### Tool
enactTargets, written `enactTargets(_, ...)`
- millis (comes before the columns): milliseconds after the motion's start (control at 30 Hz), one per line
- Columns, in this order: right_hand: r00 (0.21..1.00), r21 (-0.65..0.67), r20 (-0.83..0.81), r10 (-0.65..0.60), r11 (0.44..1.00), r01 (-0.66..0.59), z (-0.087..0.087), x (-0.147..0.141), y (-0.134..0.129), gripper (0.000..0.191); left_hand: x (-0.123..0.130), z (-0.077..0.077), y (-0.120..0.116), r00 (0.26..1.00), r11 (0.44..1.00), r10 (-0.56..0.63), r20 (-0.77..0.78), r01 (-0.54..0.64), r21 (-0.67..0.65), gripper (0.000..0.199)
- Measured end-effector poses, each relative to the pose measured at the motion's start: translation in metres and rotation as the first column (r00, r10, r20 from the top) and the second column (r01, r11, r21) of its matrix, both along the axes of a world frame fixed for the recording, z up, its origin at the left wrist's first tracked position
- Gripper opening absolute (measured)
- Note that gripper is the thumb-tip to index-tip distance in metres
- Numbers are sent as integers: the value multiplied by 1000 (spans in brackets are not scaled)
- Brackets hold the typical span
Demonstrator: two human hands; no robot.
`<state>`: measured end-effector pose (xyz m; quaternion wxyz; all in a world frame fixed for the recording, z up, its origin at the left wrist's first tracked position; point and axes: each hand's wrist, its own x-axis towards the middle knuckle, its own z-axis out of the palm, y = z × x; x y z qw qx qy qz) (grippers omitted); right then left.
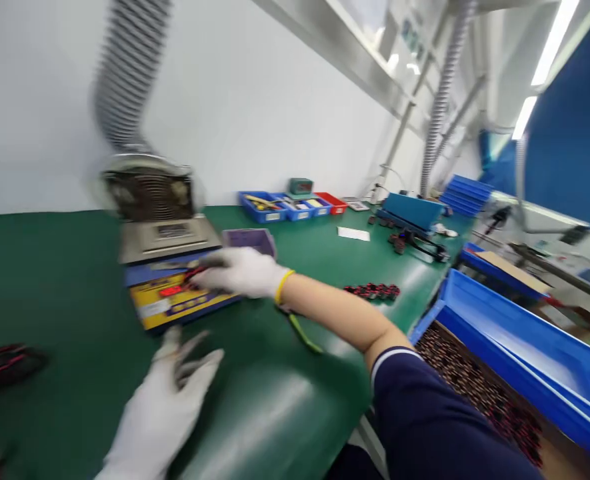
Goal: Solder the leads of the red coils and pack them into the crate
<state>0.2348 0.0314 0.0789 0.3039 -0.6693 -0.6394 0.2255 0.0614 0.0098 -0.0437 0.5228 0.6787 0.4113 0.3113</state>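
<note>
A white wall (pixel 235 113) runs behind the green tabletop (pixel 305 260), and a grey ribbed hose (pixel 129 73) comes down at the upper left of the frame to a blurred hood (pixel 152 193). Under it, left of centre, we see a device (pixel 189 307) with a yellow and blue front and a red lit display (pixel 170 291).

Our gloved right hand (pixel 239 272) reaches over the device from the right, palm down, its fingers bent at a small red-and-black piece (pixel 193 275) on the front part; blur keeps us from telling whether they grip it or only touch it. Our gloved left hand (pixel 167 400), at the lower left, is released and holds nothing we can see, its thumb and fingers parted just below the device.

A purple tray (pixel 255 239) sits just behind our right hand. Right of centre lies a row of red-and-black pieces (pixel 373 291); blurred dark bundles (pixel 5 363) lie at the left edge. At the lower right, many small pieces (pixel 475 383) lie beside a blue crate (pixel 525 340).
</note>
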Motion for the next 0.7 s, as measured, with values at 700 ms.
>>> enactTargets(700, 941, 273, 137, -311, 924, 266, -13, 28, 175, 35, -15, 5, -9, 997, 998, 6, 75, -2, -62, 68)
